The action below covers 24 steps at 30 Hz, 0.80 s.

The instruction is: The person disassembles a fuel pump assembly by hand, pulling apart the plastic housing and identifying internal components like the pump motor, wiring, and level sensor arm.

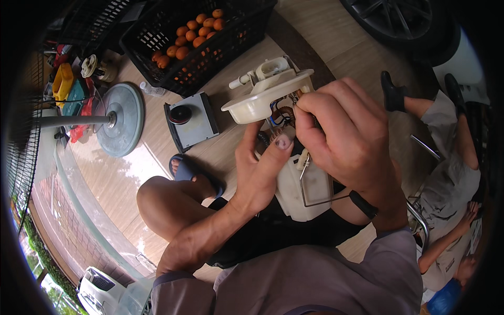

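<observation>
A fuel pump module in off-white plastic stands tilted over my lap. Its round flange [257, 105] with pipe stubs is at the top, and its boxy reservoir [304, 191] hangs below. My left hand [257, 170] is closed around the middle, between flange and reservoir, with the thumb in front. Close under the flange, the bent fingers of my right hand [344, 128] pinch together beside blue and dark wires [278, 111]. Whatever is between those fingertips is hidden. A thin bent metal rod runs from the reservoir's side to a black float [362, 203] by my right wrist.
Beyond the module lies a black crate [173, 79] holding several oranges [197, 37]. A flat metal box [194, 123] with a round black piece on top and a round grey stand base [122, 121] occupy the floor at left. Another person [446, 152] sits at right, below a wheel [394, 18].
</observation>
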Tool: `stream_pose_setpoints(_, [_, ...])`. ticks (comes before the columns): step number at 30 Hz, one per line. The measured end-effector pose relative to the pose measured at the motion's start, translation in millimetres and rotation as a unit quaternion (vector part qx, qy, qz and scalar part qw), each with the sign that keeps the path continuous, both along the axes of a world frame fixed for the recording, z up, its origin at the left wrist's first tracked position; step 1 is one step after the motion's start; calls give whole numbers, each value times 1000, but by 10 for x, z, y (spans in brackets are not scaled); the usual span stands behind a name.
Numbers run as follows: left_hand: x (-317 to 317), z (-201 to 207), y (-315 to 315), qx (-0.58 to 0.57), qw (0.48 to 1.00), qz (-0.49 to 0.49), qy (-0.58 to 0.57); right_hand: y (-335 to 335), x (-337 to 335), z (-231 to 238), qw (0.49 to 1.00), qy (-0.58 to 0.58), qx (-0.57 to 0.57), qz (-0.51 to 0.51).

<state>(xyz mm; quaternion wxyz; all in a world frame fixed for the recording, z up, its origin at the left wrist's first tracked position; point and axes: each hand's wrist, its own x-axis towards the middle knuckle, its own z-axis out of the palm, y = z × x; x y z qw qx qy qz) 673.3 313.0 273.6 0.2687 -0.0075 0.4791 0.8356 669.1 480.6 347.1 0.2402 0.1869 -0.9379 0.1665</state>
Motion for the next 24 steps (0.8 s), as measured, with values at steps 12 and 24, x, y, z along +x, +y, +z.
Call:
stream_pose_setpoints(12, [16, -24, -50, -45, 999, -7, 22, -35, -31, -38, 1000, -19, -23, 8])
stream_pose_setpoints(24, [-4, -32, -29, -17, 999, 22, -40, -101, -63, 33, 998, -48, -34, -15])
